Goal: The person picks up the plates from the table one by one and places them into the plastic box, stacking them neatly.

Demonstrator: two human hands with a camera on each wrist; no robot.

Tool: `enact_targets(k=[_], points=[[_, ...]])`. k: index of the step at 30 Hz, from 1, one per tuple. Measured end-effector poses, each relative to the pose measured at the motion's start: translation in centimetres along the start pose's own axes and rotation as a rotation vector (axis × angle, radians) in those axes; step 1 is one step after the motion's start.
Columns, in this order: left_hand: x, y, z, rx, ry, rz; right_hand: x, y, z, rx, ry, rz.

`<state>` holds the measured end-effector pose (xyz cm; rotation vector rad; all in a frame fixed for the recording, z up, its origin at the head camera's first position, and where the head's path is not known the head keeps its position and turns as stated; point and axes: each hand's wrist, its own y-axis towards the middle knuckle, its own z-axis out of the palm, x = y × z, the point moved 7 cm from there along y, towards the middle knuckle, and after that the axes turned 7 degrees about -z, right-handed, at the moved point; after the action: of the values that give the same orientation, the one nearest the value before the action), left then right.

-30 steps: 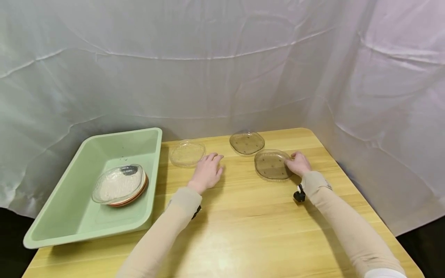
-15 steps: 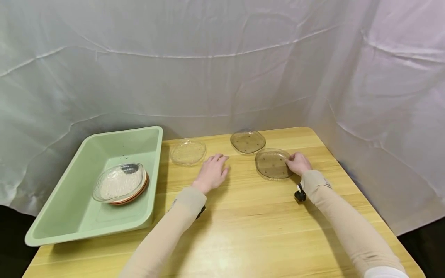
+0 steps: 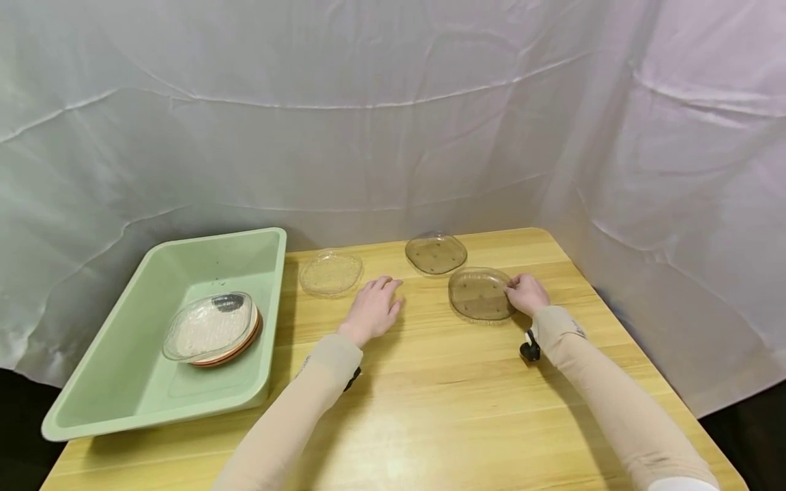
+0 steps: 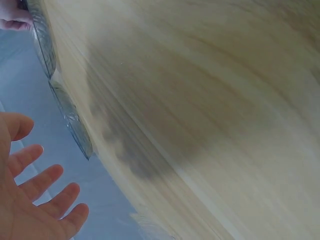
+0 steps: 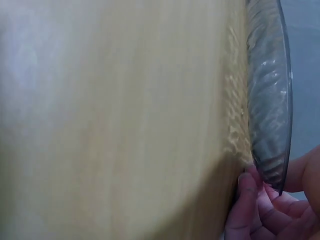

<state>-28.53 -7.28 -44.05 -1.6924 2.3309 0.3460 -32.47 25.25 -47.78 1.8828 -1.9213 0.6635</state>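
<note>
My right hand (image 3: 529, 294) pinches the right rim of a smoky brown see-through plate (image 3: 479, 293) that sits on the table. The right wrist view shows the fingers (image 5: 245, 192) at the end of this plate (image 5: 270, 95), the thumb on its far side. A second smoky plate (image 3: 436, 254) lies just behind it. My left hand (image 3: 372, 310) hovers over the table with fingers spread and holds nothing; its fingers (image 4: 45, 182) show loosely bent in the left wrist view. Behind and left of that hand lies a clear see-through plate (image 3: 331, 273).
A pale green basin (image 3: 276, 307) stands at the left of the wooden table (image 3: 417, 409). In it, a clear dish (image 3: 209, 327) rests tilted on orange-rimmed plates (image 3: 230, 356). A grey-white curtain (image 3: 368, 157) hangs behind the table and along its right side.
My left hand has shifted slightly to the right, away from the clear plate. My right hand stays at the rim of the front smoky plate, and the plates keep their places.
</note>
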Motion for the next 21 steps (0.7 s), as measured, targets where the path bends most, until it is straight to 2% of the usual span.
enact_targets(k=[7,15,21], points=[[-0.1,-0.1,0.1,0.014,0.002,0.0,0.0,-0.3,0.3,-0.002,0.093,0.025],[-0.2,-0.1,0.3,0.009,-0.039,0.013,0.6,-1.0,1.6,0.055,0.393,0.045],[-0.3,-0.2,0.3,0.001,-0.099,0.025,1.5,-1.5,2.3,0.075,0.488,0.027]])
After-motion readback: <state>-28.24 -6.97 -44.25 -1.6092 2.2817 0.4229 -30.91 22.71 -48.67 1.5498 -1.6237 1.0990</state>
